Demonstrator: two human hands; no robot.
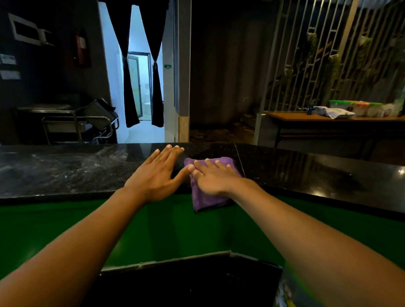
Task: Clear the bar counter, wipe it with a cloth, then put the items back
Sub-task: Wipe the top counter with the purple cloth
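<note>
Cloth (203, 198), purple, folded, at table (314, 174) near edge: right hand (215, 181) pressed flat for wiping; left hand (158, 174), nine o'clock, released, steadying.

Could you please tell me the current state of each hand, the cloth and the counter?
Left hand: open, fingers straight, flat over the counter.
Right hand: open, pressing flat on the cloth.
Purple cloth: folded, overhanging the near edge.
Bar counter: streaked on the left, glossy on the right.
</note>
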